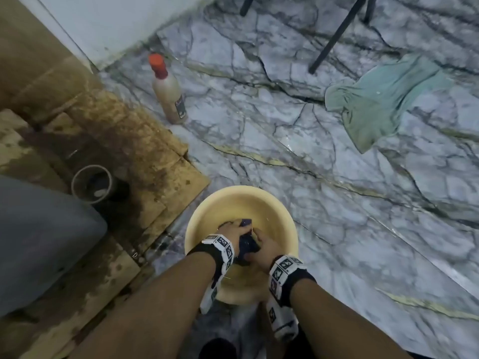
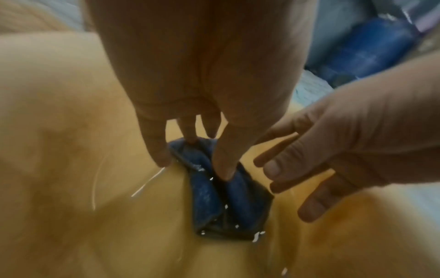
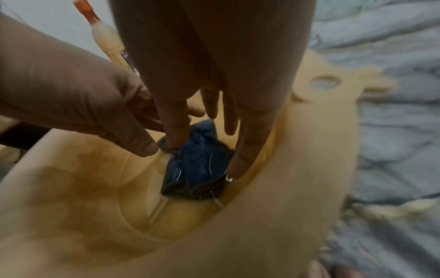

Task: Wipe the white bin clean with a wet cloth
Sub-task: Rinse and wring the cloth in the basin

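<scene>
A cream basin with a little water stands on the marble floor, and a wet dark blue cloth lies bunched in it. My left hand pinches the cloth between thumb and fingers. My right hand lies beside it, its straight, spread fingers touching the cloth close to the basin wall. A pale grey-white bin shows at the left edge, partly cut off.
Wet brown cardboard lies left of the basin under the bin, with a dark round cup on it. A bottle with an orange cap stands farther back. A green rag and black furniture legs are at the far right.
</scene>
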Demonstrator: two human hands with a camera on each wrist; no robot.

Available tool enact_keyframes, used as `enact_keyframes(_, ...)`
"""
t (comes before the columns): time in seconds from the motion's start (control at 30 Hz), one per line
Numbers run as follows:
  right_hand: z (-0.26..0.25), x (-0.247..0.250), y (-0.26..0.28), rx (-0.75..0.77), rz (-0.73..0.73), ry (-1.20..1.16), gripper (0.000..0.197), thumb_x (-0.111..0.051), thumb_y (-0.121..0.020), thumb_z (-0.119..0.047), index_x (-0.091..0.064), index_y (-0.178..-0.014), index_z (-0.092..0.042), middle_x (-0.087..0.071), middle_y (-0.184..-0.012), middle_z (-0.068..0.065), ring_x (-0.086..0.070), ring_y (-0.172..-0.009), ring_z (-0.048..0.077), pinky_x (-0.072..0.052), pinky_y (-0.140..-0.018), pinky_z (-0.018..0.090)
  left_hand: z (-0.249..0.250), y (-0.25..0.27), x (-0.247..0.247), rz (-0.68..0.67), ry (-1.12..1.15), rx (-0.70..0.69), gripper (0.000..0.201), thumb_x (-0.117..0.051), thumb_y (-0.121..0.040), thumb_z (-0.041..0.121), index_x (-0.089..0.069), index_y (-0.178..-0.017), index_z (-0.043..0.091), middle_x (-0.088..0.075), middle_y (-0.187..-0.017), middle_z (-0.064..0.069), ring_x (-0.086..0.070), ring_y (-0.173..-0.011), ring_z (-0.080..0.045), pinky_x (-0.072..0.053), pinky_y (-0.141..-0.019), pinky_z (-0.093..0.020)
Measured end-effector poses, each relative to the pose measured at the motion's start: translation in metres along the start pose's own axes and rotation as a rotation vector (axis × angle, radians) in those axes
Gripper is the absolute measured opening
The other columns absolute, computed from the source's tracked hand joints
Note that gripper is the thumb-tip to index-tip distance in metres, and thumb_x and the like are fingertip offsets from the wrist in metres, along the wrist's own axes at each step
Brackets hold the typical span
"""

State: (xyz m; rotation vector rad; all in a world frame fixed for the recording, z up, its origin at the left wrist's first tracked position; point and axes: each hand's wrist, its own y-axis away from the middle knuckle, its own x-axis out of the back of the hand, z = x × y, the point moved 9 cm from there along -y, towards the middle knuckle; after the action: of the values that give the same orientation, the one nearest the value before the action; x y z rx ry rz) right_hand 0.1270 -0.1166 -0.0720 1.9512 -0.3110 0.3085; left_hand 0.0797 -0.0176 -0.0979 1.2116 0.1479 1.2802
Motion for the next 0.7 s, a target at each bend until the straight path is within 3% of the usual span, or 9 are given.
enact_keyframes(0.1,-0.002,-0.012,-0.019,0.000,-0.002,0.015,0.087,-0.069,-0.076,-0.013,-0.022,-0.149,-0.026,-0.052,-0.138,0.008,-0.051,-0.124,0.028,-0.040,-0.100,0.029,-0.007,-0.015,-0.004,-0.004,-0.228,-0.027,0.055,-0.058,-0.093,0.041,-0.043,-0.143,0.023,-0.030,-0.152,-0.007,-0.030,-0.140,-0.029,-0.027,-0.116,-0.041)
enact_keyframes(0.2,-0.003,-0.019,-0.028,-0.017,0.026,0.039,0.090,-0.069,-0.069,-0.021,-0.026,-0.147,-0.032,-0.039,-0.147,0.007,-0.044,-0.130,0.029,-0.037,-0.110,0.040,-0.023,-0.015,-0.009,-0.040,-0.250,0.046,0.055,-0.058,-0.093,0.034,-0.039,-0.144,0.029,-0.032,-0.150,-0.011,-0.032,-0.138,-0.035,-0.030,-0.114,-0.044)
enact_keyframes(0.27,-0.002,-0.021,-0.028,-0.017,0.022,0.113,0.089,-0.070,-0.073,-0.017,-0.024,-0.149,-0.032,-0.025,-0.152,0.007,-0.034,-0.136,0.031,-0.030,-0.114,0.038,-0.031,-0.012,-0.009,-0.065,-0.228,0.089,0.053,-0.060,-0.091,0.037,-0.045,-0.140,0.022,-0.047,-0.142,-0.013,-0.047,-0.127,-0.035,-0.038,-0.109,-0.041)
enact_keyframes(0.33,-0.001,-0.025,-0.030,0.009,-0.006,0.193,0.092,-0.072,-0.074,-0.017,-0.021,-0.149,-0.033,-0.020,-0.152,0.007,-0.031,-0.136,0.033,-0.029,-0.112,0.038,-0.035,-0.009,-0.014,-0.093,-0.211,0.112,0.051,-0.062,-0.090,0.032,-0.048,-0.137,0.018,-0.054,-0.136,-0.010,-0.052,-0.123,-0.030,-0.039,-0.107,-0.035)
enact_keyframes(0.43,-0.005,-0.037,-0.028,0.061,-0.066,0.404,0.099,-0.075,-0.072,-0.031,-0.014,-0.149,-0.037,-0.023,-0.149,0.008,-0.029,-0.134,0.035,-0.029,-0.114,0.043,-0.038,-0.001,-0.021,-0.113,-0.206,0.133,0.046,-0.061,-0.092,0.018,-0.046,-0.135,0.011,-0.053,-0.135,-0.012,-0.053,-0.122,-0.029,-0.040,-0.101,-0.033)
enact_keyframes(0.53,-0.007,-0.052,-0.024,0.101,-0.137,0.543,0.105,-0.075,-0.070,-0.033,-0.007,-0.149,-0.038,-0.024,-0.149,0.006,-0.026,-0.134,0.033,-0.031,-0.111,0.048,-0.034,0.006,-0.027,-0.120,-0.183,0.130,0.039,-0.054,-0.096,0.018,-0.050,-0.134,0.009,-0.054,-0.136,-0.010,-0.053,-0.122,-0.028,-0.040,-0.101,-0.034)
enact_keyframes(0.6,-0.009,-0.055,-0.020,0.138,-0.136,0.603,0.102,-0.074,-0.070,-0.038,-0.009,-0.148,-0.039,-0.031,-0.148,0.003,-0.029,-0.133,0.030,-0.034,-0.108,0.047,-0.037,0.014,-0.032,-0.207,-0.152,0.156,0.039,-0.063,-0.092,0.018,-0.055,-0.129,0.008,-0.060,-0.128,-0.010,-0.059,-0.116,-0.028,-0.045,-0.095,-0.032)
enact_keyframes(0.7,-0.009,-0.059,-0.019,0.177,-0.164,0.660,0.091,-0.073,-0.069,-0.040,-0.019,-0.143,-0.042,-0.047,-0.137,0.001,-0.042,-0.125,0.029,-0.040,-0.102,0.045,-0.050,0.023,-0.044,-0.307,-0.197,0.169,0.053,-0.088,-0.066,0.022,-0.067,-0.114,0.011,-0.072,-0.098,-0.005,-0.070,-0.087,-0.023,-0.056,-0.076,-0.029)
